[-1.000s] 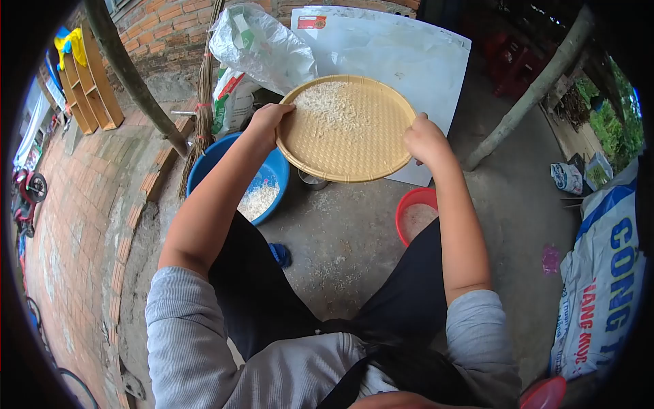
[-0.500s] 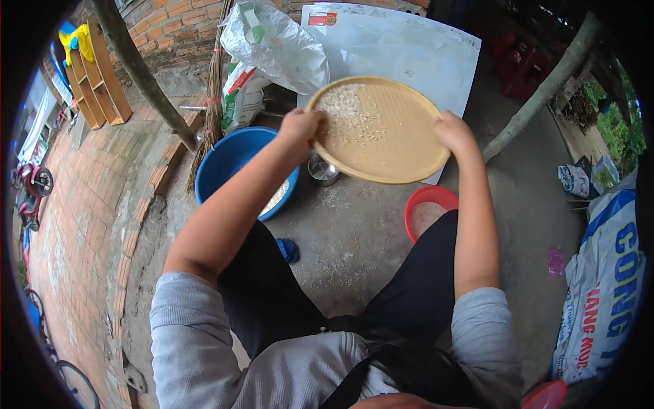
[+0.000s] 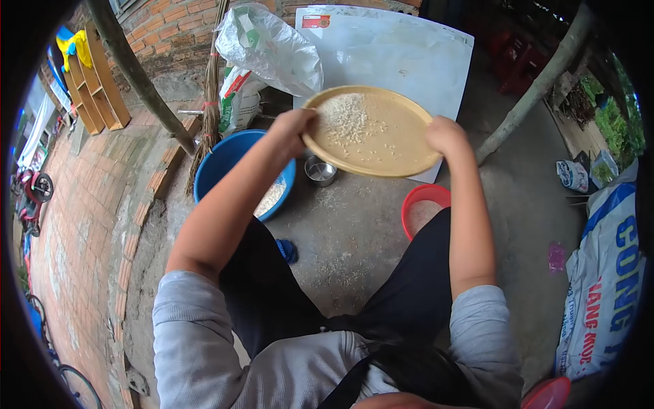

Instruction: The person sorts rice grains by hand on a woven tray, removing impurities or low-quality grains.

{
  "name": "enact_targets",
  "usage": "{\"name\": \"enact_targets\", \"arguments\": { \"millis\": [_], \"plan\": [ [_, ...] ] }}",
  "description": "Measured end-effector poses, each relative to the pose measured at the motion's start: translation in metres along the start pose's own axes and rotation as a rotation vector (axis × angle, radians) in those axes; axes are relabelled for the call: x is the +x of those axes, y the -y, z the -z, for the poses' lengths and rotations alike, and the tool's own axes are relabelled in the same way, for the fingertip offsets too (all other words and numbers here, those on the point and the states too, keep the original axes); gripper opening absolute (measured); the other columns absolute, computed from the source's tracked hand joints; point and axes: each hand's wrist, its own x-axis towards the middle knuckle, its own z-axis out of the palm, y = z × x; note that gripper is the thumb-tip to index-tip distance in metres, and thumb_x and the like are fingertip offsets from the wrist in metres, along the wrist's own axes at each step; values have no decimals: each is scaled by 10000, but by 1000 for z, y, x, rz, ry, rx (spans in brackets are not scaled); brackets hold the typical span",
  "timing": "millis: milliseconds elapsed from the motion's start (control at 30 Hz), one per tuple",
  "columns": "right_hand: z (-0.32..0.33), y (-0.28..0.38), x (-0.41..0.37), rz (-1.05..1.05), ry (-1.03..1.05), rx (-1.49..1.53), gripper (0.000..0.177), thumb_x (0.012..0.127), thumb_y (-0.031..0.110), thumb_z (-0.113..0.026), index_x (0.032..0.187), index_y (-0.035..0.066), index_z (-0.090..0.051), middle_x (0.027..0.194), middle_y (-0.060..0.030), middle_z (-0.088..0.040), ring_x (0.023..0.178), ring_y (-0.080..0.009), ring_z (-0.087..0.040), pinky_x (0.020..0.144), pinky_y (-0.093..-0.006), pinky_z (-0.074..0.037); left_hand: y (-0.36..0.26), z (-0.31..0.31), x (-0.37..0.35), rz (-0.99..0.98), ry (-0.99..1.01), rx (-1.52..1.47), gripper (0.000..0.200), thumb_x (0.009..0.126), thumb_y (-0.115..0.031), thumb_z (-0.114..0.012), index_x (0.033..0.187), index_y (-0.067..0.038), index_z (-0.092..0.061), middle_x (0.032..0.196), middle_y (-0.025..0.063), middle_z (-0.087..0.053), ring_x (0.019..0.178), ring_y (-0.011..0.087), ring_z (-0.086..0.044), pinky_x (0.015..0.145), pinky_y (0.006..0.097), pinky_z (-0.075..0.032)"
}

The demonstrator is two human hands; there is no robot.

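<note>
A round tan winnowing tray (image 3: pixel 388 153) is held up in front of me, with pale grains (image 3: pixel 344 116) gathered toward its left side and a few scattered over the middle. My left hand (image 3: pixel 294 129) is closed round its left rim. On the opposite rim, my right hand (image 3: pixel 447 136) grips the tray too. Below my left forearm stands a blue basin (image 3: pixel 218 163) with pale grain in it. A small metal pot (image 3: pixel 320 172) sits on the floor under the tray. Near my right knee is a red basin (image 3: pixel 426 204), also with pale contents.
A white board (image 3: pixel 395 48) leans behind the tray, beside plastic sacks (image 3: pixel 269 48) and a straw broom (image 3: pixel 210 95). Wooden poles (image 3: pixel 538 85) rise on both sides. At right lies a large printed sack (image 3: pixel 599 286). Spilled grains dot the concrete floor (image 3: pixel 334 252).
The tray has tilted and looks flatter, its near edge slightly higher in view. Grains on it have shifted and bunched at the left. Both hands keep their hold.
</note>
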Motion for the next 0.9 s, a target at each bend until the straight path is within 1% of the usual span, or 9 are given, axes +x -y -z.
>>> {"name": "enact_targets", "arguments": {
  "millis": [167, 233, 500, 567, 633, 700, 767, 833, 900],
  "plan": [
    [-22, 20, 6, -143, -227, 144, 304, 805, 155, -462, 919, -75, -625, 909, -321, -603, 954, -338, -615, 814, -419, -477, -23, 15, -1, -63, -6, 79, 246, 865, -135, -533, 1019, 55, -521, 900, 166, -604, 751, 274, -623, 686, 418, -534],
    [-9, -9, 12, -50, 13, 237, 299, 788, 141, -463, 904, -79, -629, 896, -293, -619, 926, -334, -626, 787, -421, -484, 2, -13, -28, -206, -90, 156, 256, 872, -159, -520, 1040, 34, -515, 894, 142, -602, 775, 241, -610, 768, 369, -518],
    [-21, 39, -12, -153, -281, -61, 325, 778, 98, -456, 1016, -70, -600, 988, -251, -619, 948, -330, -618, 832, -389, -476, -28, 19, -11, 42, 92, 72, 260, 877, -140, -534, 1054, 49, -506, 874, 147, -602, 743, 260, -625, 720, 421, -533],
    [-5, 6, -2, -57, -186, 45, 334, 804, 126, -439, 1046, -27, -610, 988, -226, -632, 949, -305, -626, 801, -383, -487, 0, 11, 9, -140, -28, 95, 243, 873, -155, -550, 1043, 16, -514, 857, 123, -592, 724, 229, -608, 688, 381, -528],
    [11, -2, -13, -66, -16, 129, 328, 802, 126, -448, 1045, -17, -615, 994, -233, -625, 951, -313, -623, 781, -379, -494, -8, -29, -63, -128, 56, 186, 228, 875, -156, -547, 1032, 7, -525, 874, 118, -585, 740, 215, -597, 705, 364, -517],
    [-7, 9, -3, -88, -3, 67, 314, 791, 135, -480, 1027, -9, -629, 977, -228, -630, 940, -303, -627, 773, -372, -497, -8, 18, 19, -69, 122, 57, 249, 884, -154, -524, 1034, 44, -518, 897, 145, -596, 788, 245, -616, 751, 392, -517],
    [-20, 44, -13, -105, -159, -63, 302, 774, 140, -519, 1010, -3, -640, 942, -219, -641, 923, -286, -635, 772, -367, -498, -28, 28, 3, 56, 158, 50, 261, 890, -142, -492, 1029, 78, -517, 902, 183, -612, 822, 291, -641, 767, 407, -522],
    [-12, 40, -15, -140, -204, -185, 293, 773, 149, -526, 993, -4, -645, 931, -215, -645, 915, -281, -638, 771, -362, -498, -24, 18, -2, -5, 53, 58, 260, 876, -130, -514, 1041, 70, -516, 884, 180, -614, 765, 290, -641, 746, 414, -527],
    [1, 7, -9, -44, -57, 17, 294, 788, 140, -501, 996, -15, -638, 951, -219, -640, 921, -286, -635, 772, -358, -497, 0, 2, -8, -168, -62, 86, 219, 848, -130, -575, 1006, 13, -524, 872, 132, -591, 759, 236, -610, 714, 379, -535]
  ]
}}
